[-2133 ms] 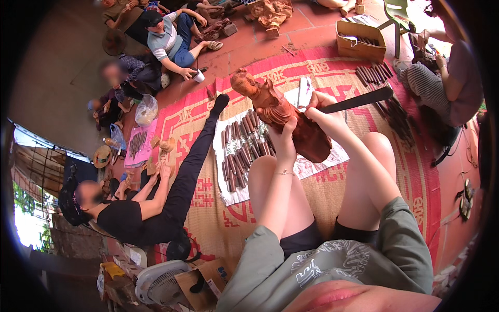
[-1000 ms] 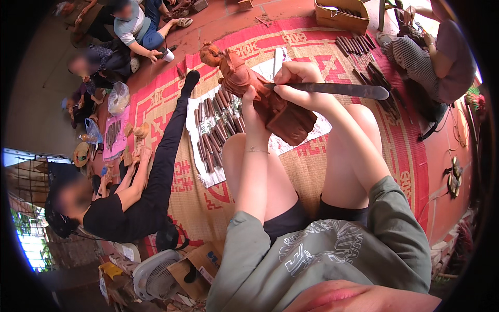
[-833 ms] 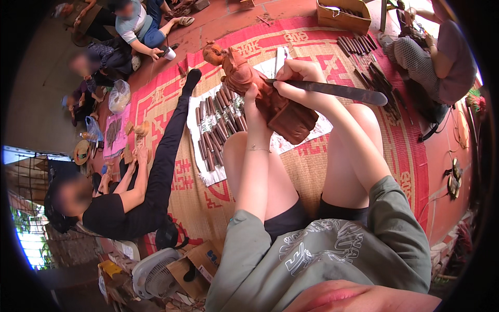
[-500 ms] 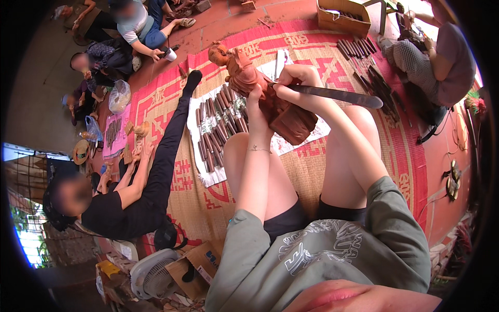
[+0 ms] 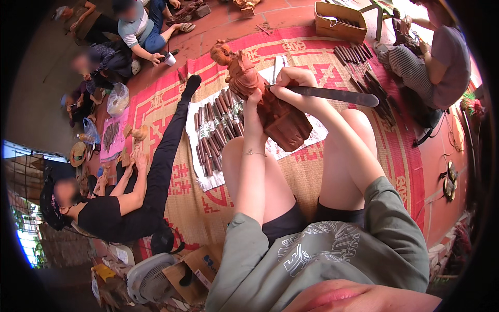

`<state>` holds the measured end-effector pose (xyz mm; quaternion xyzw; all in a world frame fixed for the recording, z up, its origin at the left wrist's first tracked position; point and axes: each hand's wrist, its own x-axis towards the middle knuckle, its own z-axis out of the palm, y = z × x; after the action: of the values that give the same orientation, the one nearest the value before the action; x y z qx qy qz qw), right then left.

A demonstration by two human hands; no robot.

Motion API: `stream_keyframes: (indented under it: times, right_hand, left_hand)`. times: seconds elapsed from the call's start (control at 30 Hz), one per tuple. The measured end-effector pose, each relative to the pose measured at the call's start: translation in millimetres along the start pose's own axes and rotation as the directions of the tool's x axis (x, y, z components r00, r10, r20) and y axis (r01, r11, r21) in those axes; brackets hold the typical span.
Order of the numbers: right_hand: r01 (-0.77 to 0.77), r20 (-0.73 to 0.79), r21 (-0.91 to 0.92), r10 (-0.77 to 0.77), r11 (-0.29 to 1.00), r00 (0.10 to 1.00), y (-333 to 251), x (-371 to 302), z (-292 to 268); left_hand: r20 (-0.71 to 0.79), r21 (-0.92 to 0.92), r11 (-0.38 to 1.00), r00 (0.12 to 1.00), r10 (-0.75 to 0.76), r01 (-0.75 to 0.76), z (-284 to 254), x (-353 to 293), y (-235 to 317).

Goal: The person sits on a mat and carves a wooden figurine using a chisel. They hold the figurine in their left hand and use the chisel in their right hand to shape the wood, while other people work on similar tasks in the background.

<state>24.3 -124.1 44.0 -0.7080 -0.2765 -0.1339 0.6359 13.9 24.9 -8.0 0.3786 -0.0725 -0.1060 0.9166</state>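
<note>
A reddish-brown carved wooden figure (image 5: 247,79) leans in front of my knees, its head toward the far left and its broad base toward me. My left hand (image 5: 253,109) is closed round its near side and steadies it. In my right hand (image 5: 292,87) is a carving chisel (image 5: 338,95), gripped low, with its long dark handle pointing out to the right. The chisel's tip is at the figure's middle, partly hidden by my fingers. Several wooden-handled chisels (image 5: 218,130) lie in rows on a white cloth (image 5: 212,182) left of my knees.
Under everything spreads a red and tan woven mat (image 5: 179,203). More chisels (image 5: 353,53) and dark tools (image 5: 377,96) lie at the right, near a cardboard box (image 5: 340,28). A co-worker in black (image 5: 109,210) handles a pale carving (image 5: 138,134) on the left. Others sit farther off. Behind stands a fan (image 5: 150,278).
The view has shifted slightly. My hands keep the same hold on the figure and the chisel, with little visible movement. The co-worker in black has shifted posture a little.
</note>
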Motion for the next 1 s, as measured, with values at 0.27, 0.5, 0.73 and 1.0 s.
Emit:
stream_keyframes:
  times: [0.27, 0.5, 0.73, 1.0]
  right_hand:
    - [-0.031, 0.170, -0.157, 0.058, 0.987, 0.984, -7, 1, -12]
    - [-0.193, 0.111, 0.064, 0.186, 0.979, 0.976, -9, -2, -20]
    - [-0.120, 0.172, -0.053, 0.128, 0.991, 0.977, -12, -3, -20]
    - [-0.146, 0.157, -0.103, 0.161, 0.984, 0.974, -15, -3, -34]
  left_hand:
    - [-0.116, 0.109, 0.979, 0.976, 0.184, -0.172, 7, -5, 12]
    - [-0.112, 0.362, 0.904, 0.952, 0.285, -0.228, 26, -13, 18]
    - [-0.103, 0.219, 0.941, 0.952, 0.287, -0.260, 29, -13, 15]
    - [-0.062, 0.420, 0.863, 0.940, 0.335, -0.280, 15, -6, 14]
